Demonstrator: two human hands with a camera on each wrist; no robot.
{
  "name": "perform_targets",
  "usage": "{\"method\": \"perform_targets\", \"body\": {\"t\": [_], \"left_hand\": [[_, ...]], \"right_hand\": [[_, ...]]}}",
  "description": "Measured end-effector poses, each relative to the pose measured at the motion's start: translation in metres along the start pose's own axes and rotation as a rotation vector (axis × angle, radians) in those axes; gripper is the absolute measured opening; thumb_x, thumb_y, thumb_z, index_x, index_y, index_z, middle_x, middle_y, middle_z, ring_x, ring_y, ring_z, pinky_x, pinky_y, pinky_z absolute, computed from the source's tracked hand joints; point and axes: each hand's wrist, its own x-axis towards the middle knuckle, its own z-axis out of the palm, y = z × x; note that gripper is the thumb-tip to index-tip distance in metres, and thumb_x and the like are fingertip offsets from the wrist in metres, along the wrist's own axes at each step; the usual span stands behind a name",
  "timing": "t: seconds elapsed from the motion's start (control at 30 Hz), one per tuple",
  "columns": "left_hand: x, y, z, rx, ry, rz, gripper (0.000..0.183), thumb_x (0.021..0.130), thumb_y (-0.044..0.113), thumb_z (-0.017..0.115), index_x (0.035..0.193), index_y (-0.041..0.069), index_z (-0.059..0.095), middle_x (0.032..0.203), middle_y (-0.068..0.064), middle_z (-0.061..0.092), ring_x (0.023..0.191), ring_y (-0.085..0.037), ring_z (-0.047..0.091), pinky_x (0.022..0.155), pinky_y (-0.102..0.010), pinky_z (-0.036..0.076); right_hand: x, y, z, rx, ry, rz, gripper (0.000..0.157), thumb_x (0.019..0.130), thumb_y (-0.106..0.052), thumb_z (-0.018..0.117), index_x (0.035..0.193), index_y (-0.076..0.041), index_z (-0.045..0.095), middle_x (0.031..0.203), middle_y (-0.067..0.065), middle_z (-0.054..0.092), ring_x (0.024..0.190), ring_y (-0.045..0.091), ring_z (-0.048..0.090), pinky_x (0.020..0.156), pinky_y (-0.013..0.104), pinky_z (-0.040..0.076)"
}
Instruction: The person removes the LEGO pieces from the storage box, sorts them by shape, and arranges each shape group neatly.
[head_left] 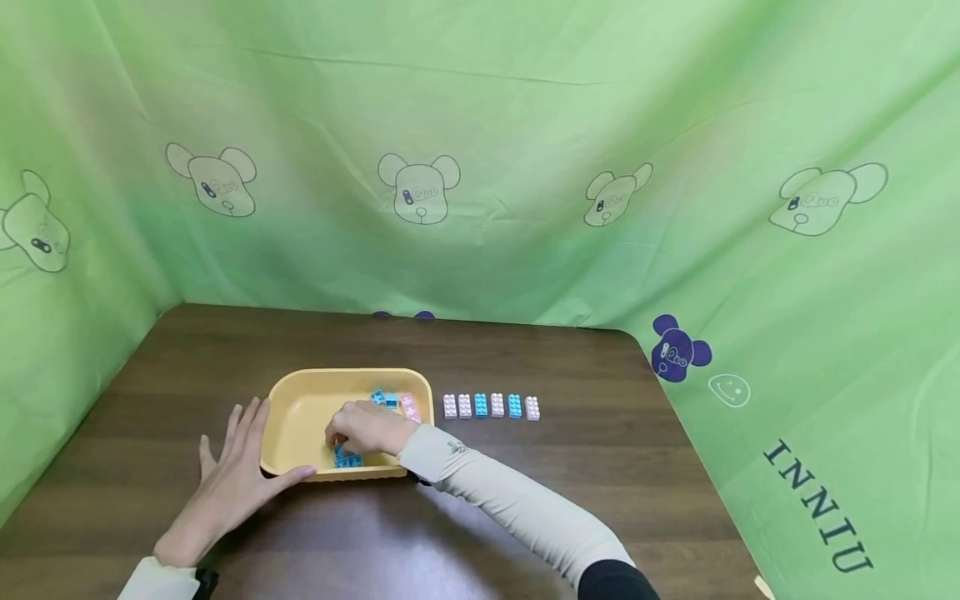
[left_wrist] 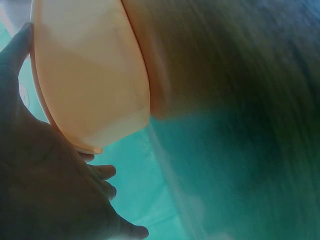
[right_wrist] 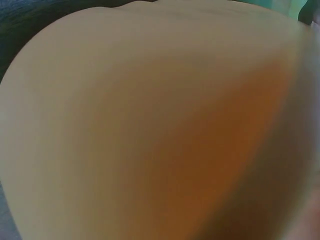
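Note:
My left hand [head_left: 234, 482] rests against the left end of a yellow plastic basin [head_left: 300, 417], its fingers spread and the thumb along the front rim. In the left wrist view those spread fingers [left_wrist: 106, 172] show at the basin's rim. Inside the basin, my right hand [head_left: 367, 427] reaches down with bent fingers close over blue toy building bricks [head_left: 347, 457]. I cannot tell whether the fingers pinch a brick. Behind this hand lie more blue bricks [head_left: 385, 399] and a pink brick [head_left: 409, 407]. The right wrist view is mostly filled by the basin's blurred wall [right_wrist: 110, 125].
Right of the basin, several pale pink and blue bricks [head_left: 481, 406] stand in a row on the brown wooden table [head_left: 585, 467]. A green curtain [head_left: 510, 275] with bear-head drawings encloses the table at the back and sides.

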Motion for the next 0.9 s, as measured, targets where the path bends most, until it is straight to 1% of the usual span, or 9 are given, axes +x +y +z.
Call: {"method": "perform_targets", "body": {"t": [0.13,0.2,0.33,0.43,0.47,0.53,0.63,0.77,0.9], "left_hand": [[0.0012,0.0005,-0.0001,-0.003,-0.006,-0.004,0.130,0.085,0.067,0.078,0.168,-0.001,0.005,0.169,-0.035,0.014,0.158,-0.053,0.001,0.106,-0.089,-0.004],[0.0014,0.0008,-0.0003,-0.005,-0.004,-0.005,0.129,0.085,0.067,0.078,0.168,-0.001,0.006,0.169,-0.035,0.014,0.158,-0.053,0.002,0.106,-0.089,-0.004],[0.0006,0.0010,-0.0009,-0.003,-0.003,-0.004,0.129,0.085,0.067,0.078,0.168,-0.001,0.006,0.169,-0.035,0.014,0.157,-0.054,0.002,0.107,-0.089,-0.004],[-0.0008,0.0006,-0.0012,-0.003,-0.005,-0.002,0.129,0.085,0.067,0.078,0.168,-0.001,0.006,0.169,-0.035,0.014,0.158,-0.054,0.002,0.107,-0.089,-0.004],[-0.0013,0.0004,-0.0014,-0.005,-0.006,-0.002,0.129,0.085,0.067,0.078,0.168,-0.001,0.006,0.170,-0.034,0.013,0.158,-0.053,0.001,0.107,-0.089,-0.005],[-0.0020,0.0003,-0.0013,-0.010,-0.009,-0.003,0.128,0.086,0.066,0.078,0.168,-0.001,0.006,0.170,-0.034,0.012,0.158,-0.053,0.000,0.107,-0.089,-0.006],[-0.0022,0.0000,-0.0005,-0.016,-0.011,-0.003,0.128,0.086,0.066,0.078,0.168,0.000,0.005,0.170,-0.034,0.012,0.158,-0.053,0.000,0.107,-0.089,-0.006],[-0.0014,-0.0005,0.0003,-0.014,-0.007,0.004,0.129,0.086,0.066,0.078,0.168,0.000,0.004,0.170,-0.034,0.013,0.158,-0.053,0.001,0.106,-0.089,-0.005],[-0.0014,-0.0009,0.0004,-0.011,0.000,0.007,0.129,0.085,0.066,0.078,0.168,0.000,0.005,0.169,-0.034,0.014,0.158,-0.053,0.002,0.106,-0.090,-0.003]], "right_hand": [[-0.0010,0.0013,-0.0012,0.008,0.028,-0.012,0.016,0.096,-0.008,0.079,0.111,-0.012,0.083,0.100,-0.004,0.077,0.082,0.001,0.058,0.079,0.011,0.048],[-0.0020,0.0020,-0.0013,0.009,0.045,-0.028,0.016,0.098,-0.009,0.077,0.112,-0.011,0.082,0.102,-0.003,0.078,0.081,0.001,0.058,0.078,0.010,0.048],[-0.0033,0.0024,-0.0005,0.004,0.069,-0.055,0.017,0.100,-0.014,0.075,0.116,-0.011,0.082,0.108,-0.003,0.079,0.085,0.000,0.063,0.079,0.009,0.048],[-0.0029,0.0013,0.0000,-0.014,0.046,-0.050,0.023,0.098,-0.019,0.079,0.120,-0.013,0.081,0.110,-0.005,0.078,0.090,0.001,0.065,0.081,0.010,0.048],[-0.0026,0.0008,0.0000,-0.018,0.032,-0.044,0.025,0.097,-0.020,0.081,0.121,-0.014,0.080,0.111,-0.005,0.078,0.089,0.001,0.063,0.081,0.010,0.048],[-0.0019,0.0001,0.0007,-0.027,0.010,-0.032,0.027,0.094,-0.020,0.084,0.121,-0.015,0.080,0.111,-0.007,0.078,0.088,0.000,0.062,0.082,0.011,0.048],[-0.0018,-0.0010,0.0011,-0.023,-0.003,-0.025,0.026,0.095,-0.016,0.082,0.121,-0.015,0.081,0.116,-0.006,0.078,0.090,0.001,0.064,0.083,0.012,0.050],[-0.0029,-0.0012,-0.0003,-0.036,0.026,-0.046,0.023,0.099,-0.015,0.077,0.122,-0.015,0.080,0.119,-0.005,0.078,0.100,0.003,0.069,0.086,0.012,0.051],[-0.0045,0.0002,-0.0018,-0.048,0.068,-0.070,0.023,0.101,-0.015,0.074,0.123,-0.015,0.080,0.120,-0.004,0.077,0.108,0.006,0.070,0.089,0.012,0.050]]}}
